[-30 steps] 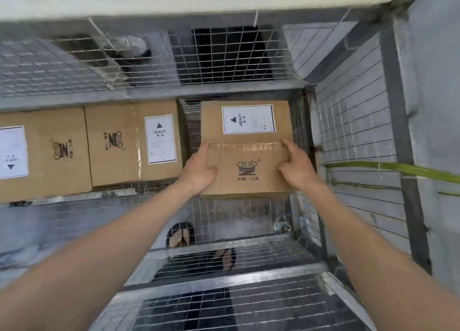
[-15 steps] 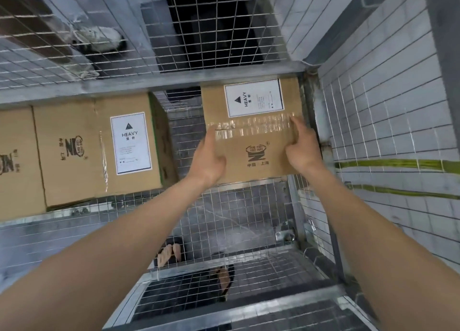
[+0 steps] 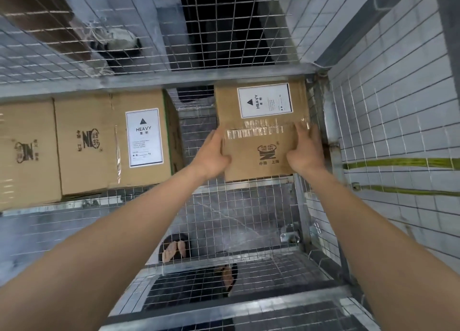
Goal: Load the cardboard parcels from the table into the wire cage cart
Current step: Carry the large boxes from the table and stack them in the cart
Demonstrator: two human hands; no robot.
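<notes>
The left hand (image 3: 211,154) and right hand (image 3: 302,150) pressed flat, fingers straight, against the parcel (image 3: 258,129), apparently seating it into the cart (image 3: 149,80) corner.

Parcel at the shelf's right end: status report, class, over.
Left grip, right grip flat on parcel, fingers straight. Parcel on shelf, close to cage post. Gap to next parcel; nothing blocking.
</notes>
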